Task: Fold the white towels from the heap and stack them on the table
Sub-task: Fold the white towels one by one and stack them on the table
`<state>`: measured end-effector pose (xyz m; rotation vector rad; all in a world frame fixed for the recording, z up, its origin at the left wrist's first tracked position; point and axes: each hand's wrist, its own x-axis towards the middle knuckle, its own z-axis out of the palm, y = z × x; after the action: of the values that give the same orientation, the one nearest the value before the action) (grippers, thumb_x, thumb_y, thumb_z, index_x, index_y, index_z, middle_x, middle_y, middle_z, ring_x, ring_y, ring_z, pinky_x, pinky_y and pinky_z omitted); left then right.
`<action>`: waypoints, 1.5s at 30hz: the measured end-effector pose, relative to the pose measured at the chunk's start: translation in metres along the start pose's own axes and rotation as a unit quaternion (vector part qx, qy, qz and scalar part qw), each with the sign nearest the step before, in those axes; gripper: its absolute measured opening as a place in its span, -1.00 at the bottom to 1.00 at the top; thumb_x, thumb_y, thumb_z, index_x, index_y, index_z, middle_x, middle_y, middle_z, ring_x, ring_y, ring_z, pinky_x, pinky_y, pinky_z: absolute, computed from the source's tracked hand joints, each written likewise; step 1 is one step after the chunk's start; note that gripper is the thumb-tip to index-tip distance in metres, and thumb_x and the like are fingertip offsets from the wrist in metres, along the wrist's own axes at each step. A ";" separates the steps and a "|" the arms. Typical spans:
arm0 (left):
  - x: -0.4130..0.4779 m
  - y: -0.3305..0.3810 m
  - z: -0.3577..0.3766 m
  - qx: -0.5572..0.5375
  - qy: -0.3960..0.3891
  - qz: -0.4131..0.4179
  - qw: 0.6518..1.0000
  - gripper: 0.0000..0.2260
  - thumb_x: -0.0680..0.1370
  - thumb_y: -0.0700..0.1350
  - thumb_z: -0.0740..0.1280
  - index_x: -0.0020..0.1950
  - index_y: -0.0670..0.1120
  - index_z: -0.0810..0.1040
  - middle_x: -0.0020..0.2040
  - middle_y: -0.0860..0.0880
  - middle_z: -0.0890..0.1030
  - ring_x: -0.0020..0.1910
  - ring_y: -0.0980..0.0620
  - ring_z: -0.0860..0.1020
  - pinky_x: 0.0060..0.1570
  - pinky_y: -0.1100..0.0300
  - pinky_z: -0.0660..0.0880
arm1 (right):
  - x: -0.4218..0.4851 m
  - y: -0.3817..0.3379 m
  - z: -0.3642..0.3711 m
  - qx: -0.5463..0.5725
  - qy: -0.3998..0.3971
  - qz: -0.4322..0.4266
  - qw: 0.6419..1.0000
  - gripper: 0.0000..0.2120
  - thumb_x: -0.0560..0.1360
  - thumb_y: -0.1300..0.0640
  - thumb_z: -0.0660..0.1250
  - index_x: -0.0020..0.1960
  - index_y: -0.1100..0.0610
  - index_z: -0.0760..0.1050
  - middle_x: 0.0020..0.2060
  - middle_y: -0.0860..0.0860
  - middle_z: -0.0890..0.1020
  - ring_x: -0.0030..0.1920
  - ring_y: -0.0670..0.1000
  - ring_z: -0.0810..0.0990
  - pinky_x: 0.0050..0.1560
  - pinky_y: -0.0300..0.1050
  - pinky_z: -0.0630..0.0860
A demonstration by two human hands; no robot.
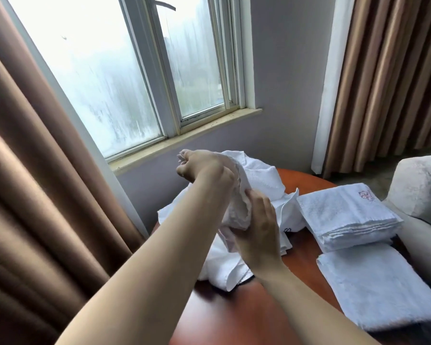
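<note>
Partway: folded stack (pixel 346 215) and another folded towel (pixel 373 282) lie right of the heap (pixel 219 265). Left hand (pixel 202 166) and right hand (pixel 258 227) both clutch one unfolded towel (pixel 234 210) above the heap.

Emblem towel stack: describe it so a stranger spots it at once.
Find the round reddish table below the window. At its right edge, beside the pale armchair, sits the towel stack. Unlike the crumpled heap left of it and the flat towel nearer the camera, it is layered and carries a red emblem.
</note>
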<state>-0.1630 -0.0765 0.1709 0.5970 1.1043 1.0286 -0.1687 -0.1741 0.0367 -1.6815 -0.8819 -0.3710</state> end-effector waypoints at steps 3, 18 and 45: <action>0.005 0.001 -0.008 -0.053 -0.003 0.026 0.998 -0.81 0.65 0.04 0.15 0.04 -0.09 0.33 0.03 -0.08 0.52 -0.04 -0.09 0.48 0.19 -0.01 0.47 | 0.008 0.006 -0.018 0.059 0.032 -0.013 0.998 -0.61 0.38 -0.07 0.27 -0.03 0.23 0.58 -0.15 0.06 0.64 -0.11 0.09 0.60 -0.10 -0.02 0.54; 0.053 -0.023 -0.084 0.165 -0.044 0.147 0.974 -0.72 0.60 0.04 0.22 -0.25 -0.07 0.40 -0.23 -0.11 0.56 -0.34 -0.01 0.42 -0.31 0.24 0.41 | 0.041 0.011 -0.048 0.218 -0.081 0.089 0.968 -0.79 0.64 0.34 0.07 -0.05 0.11 0.40 -0.21 -0.05 0.52 -0.24 -0.28 0.49 -0.14 -0.39 0.42; 0.055 -0.035 -0.087 0.201 -0.306 0.243 0.898 -0.63 0.37 -0.10 0.39 0.16 -0.14 0.50 0.05 -0.18 0.64 -0.01 -0.12 0.63 0.01 -0.03 0.60 | 0.068 0.047 -0.072 0.136 -0.238 0.219 0.936 -0.32 0.08 -0.32 0.53 0.10 -0.26 0.31 0.06 -0.12 0.57 0.27 0.06 0.46 0.26 0.12 0.45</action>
<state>-0.2259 -0.0505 0.0856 1.4785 0.6021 0.9252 -0.0752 -0.2207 0.0709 -1.6702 -0.8228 0.4639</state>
